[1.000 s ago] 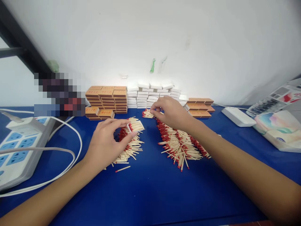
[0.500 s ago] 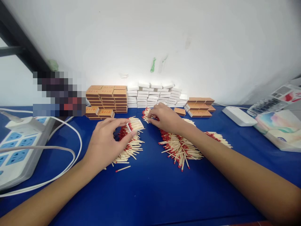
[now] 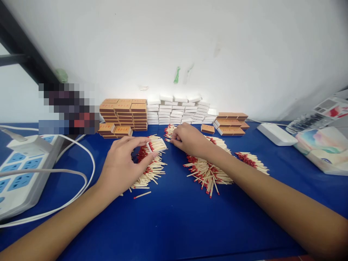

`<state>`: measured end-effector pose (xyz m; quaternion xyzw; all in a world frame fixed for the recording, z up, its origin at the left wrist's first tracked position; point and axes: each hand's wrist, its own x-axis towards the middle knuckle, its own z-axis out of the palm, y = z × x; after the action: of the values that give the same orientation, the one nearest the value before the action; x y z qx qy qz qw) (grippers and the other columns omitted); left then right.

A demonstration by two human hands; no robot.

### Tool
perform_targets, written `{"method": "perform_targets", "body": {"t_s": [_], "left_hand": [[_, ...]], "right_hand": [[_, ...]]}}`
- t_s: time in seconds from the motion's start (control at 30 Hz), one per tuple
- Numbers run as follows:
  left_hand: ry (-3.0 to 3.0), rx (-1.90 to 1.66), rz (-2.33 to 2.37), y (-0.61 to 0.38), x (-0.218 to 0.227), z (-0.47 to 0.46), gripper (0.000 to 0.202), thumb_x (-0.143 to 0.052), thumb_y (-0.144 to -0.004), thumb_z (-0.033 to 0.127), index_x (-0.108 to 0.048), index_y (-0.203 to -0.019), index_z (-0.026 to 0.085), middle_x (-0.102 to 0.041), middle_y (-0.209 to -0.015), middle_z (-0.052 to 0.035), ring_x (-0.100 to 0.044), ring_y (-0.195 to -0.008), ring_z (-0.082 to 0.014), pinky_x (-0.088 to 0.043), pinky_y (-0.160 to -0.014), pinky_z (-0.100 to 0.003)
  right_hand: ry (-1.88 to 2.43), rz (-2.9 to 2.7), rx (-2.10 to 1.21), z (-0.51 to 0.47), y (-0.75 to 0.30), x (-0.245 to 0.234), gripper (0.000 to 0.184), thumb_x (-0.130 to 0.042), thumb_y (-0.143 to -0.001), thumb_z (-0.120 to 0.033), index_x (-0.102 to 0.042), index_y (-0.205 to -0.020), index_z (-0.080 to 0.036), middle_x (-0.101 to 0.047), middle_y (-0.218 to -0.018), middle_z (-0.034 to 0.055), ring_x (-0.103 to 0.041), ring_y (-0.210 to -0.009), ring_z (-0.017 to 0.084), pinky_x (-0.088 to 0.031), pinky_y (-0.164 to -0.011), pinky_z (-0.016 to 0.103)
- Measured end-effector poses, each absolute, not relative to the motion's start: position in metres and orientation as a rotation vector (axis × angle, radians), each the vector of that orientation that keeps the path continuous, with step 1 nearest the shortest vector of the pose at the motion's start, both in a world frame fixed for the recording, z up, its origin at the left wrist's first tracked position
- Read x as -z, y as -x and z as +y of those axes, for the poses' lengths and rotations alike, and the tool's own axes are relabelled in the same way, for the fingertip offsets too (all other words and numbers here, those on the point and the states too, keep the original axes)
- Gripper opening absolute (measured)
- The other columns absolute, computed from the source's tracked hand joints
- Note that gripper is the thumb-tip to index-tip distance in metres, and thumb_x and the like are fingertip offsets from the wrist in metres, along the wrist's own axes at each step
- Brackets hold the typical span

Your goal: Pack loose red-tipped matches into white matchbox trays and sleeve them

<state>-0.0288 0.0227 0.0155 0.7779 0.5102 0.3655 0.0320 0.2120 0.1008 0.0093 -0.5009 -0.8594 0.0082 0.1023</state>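
Observation:
My left hand (image 3: pixel 122 161) pinches a small white matchbox tray (image 3: pixel 157 145) filled with red-tipped matches, held just above the left pile of loose matches (image 3: pixel 148 170). My right hand (image 3: pixel 191 140) is closed, its fingertips pinching a small bunch of matches (image 3: pixel 169 131) just right of the tray. Under my right wrist lies a second pile of matches (image 3: pixel 206 170). A third, smaller heap (image 3: pixel 251 161) lies further right.
Along the wall stand stacks of orange matchboxes (image 3: pixel 123 113), white inner trays (image 3: pixel 176 108) and more orange boxes (image 3: pixel 231 123). One orange box (image 3: pixel 208 128) lies alone. A power strip (image 3: pixel 21 170) with cables lies left. A white adapter (image 3: pixel 276 134) and tissue packs (image 3: pixel 320 148) lie right.
My right hand has come down and left from the white stacks toward the tray, closing on a bunch of matches. My left hand and the tray have not moved.

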Motion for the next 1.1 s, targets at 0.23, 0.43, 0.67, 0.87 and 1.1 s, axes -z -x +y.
{"method": "perform_targets", "body": {"t_s": [0.23, 0.43, 0.67, 0.87, 1.1], "left_hand": [[-2.408, -1.118, 1.564, 0.028, -0.015, 0.023, 0.034, -0.082, -0.087, 0.046, -0.077, -0.114, 0.026, -0.081, -0.104, -0.0026, -0.075, -0.101, -0.0267, -0.055, -0.095, -0.043], [-2.425, -1.121, 1.532, 0.029, -0.015, 0.022, 0.033, -0.082, -0.088, 0.044, -0.076, -0.114, 0.025, -0.081, -0.105, -0.0025, -0.075, -0.101, -0.0257, -0.055, -0.096, -0.043], [-2.432, -1.125, 1.522, 0.029, -0.014, 0.023, 0.034, -0.082, -0.088, 0.046, -0.076, -0.114, 0.025, -0.081, -0.104, -0.0031, -0.075, -0.099, -0.0253, -0.056, -0.095, -0.043], [-2.446, -1.117, 1.516, 0.029, -0.013, 0.024, 0.035, -0.082, -0.088, 0.046, -0.076, -0.114, 0.024, -0.081, -0.105, -0.0043, -0.075, -0.099, -0.0261, -0.056, -0.095, -0.043], [-2.446, -1.098, 1.522, 0.029, -0.012, 0.024, 0.034, -0.081, -0.088, 0.046, -0.076, -0.114, 0.025, -0.081, -0.105, -0.0046, -0.075, -0.1, -0.0263, -0.055, -0.095, -0.044]], "right_hand": [[1.447, -2.54, -0.06, 0.103, -0.218, -0.016, 0.021, -0.062, -0.097, -0.019, -0.068, -0.078, -0.018, -0.071, -0.081, 0.0084, -0.06, -0.091, 0.024, -0.038, -0.075, 0.034], [1.448, -2.571, -0.142, 0.102, -0.223, -0.023, 0.018, -0.066, -0.095, -0.021, -0.066, -0.077, -0.019, -0.069, -0.076, 0.0047, -0.056, -0.077, 0.019, -0.034, -0.066, 0.032], [1.478, -2.591, -0.178, 0.099, -0.22, -0.02, 0.016, -0.069, -0.096, -0.022, -0.072, -0.081, -0.019, -0.071, -0.079, 0.0054, -0.06, -0.086, 0.021, -0.033, -0.067, 0.031], [1.439, -2.566, -0.183, 0.1, -0.22, -0.019, 0.01, -0.071, -0.094, -0.019, -0.073, -0.084, -0.019, -0.072, -0.083, 0.0051, -0.059, -0.083, 0.019, -0.034, -0.069, 0.03], [1.388, -2.554, -0.194, 0.1, -0.219, -0.019, 0.011, -0.07, -0.093, -0.015, -0.075, -0.084, -0.019, -0.072, -0.083, 0.0053, -0.059, -0.089, 0.021, -0.036, -0.072, 0.03]]}}
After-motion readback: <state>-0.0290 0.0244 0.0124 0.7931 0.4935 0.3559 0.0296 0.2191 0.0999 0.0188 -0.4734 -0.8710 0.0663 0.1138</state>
